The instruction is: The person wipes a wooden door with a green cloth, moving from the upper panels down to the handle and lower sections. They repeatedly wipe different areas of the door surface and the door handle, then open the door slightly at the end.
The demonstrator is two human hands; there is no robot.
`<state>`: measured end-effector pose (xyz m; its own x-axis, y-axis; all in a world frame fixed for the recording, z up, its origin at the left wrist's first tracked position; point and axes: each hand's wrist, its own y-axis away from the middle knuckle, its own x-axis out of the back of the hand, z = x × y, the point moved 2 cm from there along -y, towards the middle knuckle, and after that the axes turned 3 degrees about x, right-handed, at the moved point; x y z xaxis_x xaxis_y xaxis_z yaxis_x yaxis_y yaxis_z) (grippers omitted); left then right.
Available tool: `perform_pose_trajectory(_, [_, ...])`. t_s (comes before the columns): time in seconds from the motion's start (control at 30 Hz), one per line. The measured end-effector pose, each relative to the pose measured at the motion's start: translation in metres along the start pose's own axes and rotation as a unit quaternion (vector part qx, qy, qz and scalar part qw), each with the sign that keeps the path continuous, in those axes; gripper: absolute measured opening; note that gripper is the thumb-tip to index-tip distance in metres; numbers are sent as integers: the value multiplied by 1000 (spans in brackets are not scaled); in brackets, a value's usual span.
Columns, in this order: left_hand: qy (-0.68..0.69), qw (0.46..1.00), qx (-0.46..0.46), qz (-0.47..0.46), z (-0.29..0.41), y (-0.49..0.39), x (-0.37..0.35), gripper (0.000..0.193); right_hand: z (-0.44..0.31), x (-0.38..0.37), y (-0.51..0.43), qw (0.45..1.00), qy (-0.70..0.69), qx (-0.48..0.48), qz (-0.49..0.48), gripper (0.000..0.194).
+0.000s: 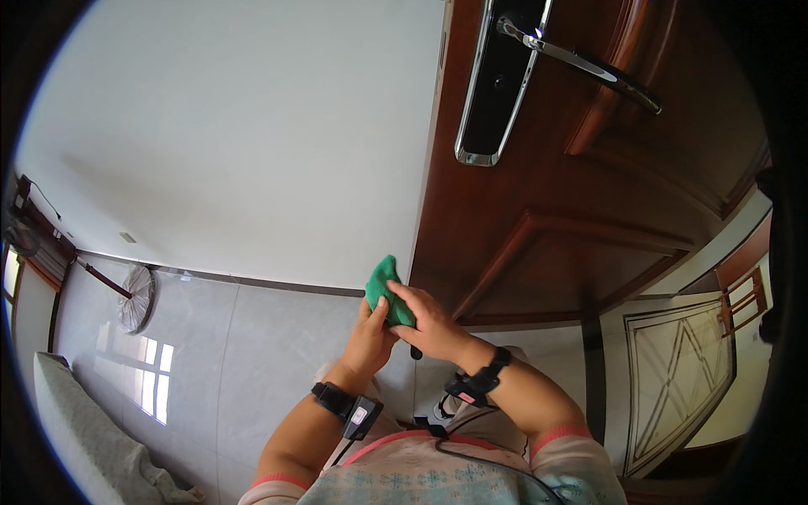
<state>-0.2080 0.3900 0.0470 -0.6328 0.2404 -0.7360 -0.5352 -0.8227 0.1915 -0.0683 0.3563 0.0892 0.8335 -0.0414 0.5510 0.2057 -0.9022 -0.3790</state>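
Observation:
A folded green cloth (387, 287) is held between both hands in front of my body. My left hand (372, 338) grips its lower left side, with the thumb lying on it. From the right, my right hand (431, 322) pinches the cloth, thumb below and fingers over its edge. Just beyond the hands stands a reddish-brown wooden door (499, 252) with raised panels. Its black and chrome lock plate (495, 95) carries a long lever handle (587, 66), well above the cloth. Part of the cloth is hidden under my fingers.
A white wall (252, 139) meets the door's edge. On the grey tiled floor (265, 353) at left stands a plastic-wrapped round stand base (136, 300). A cloth-covered piece of furniture (95, 429) is at lower left. Patterned floor tiles (678, 379) and a wooden chair (745, 303) appear at right.

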Motion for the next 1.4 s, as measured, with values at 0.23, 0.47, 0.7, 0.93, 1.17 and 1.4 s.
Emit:
perform_pose_trajectory(0.23, [-245,949,-196,-8,99,-45,-73,39,29,83,165,963,207,-172,-25,58])
perform_pose_trajectory(0.47, [-379,818,-433,-4,223,-76,-207,48,4,77,273,896,390,-203,-55,35])
perform_pose_trajectory(0.7, [-435,711,-551,-41,251,-72,-243,49,-2,84,290,893,383,-234,36,23])
perform_pose_trajectory(0.93, [-418,773,-477,22,149,-84,-147,45,8,87,283,899,391,-191,48,22])
perform_pose_trajectory(1.17, [-341,888,-302,60,60,-88,-60,46,5,86,285,901,386,-187,58,22])
perform_pose_trajectory(1.4, [-308,941,-103,101,-17,-120,40,44,3,91,281,907,370,-196,49,23])
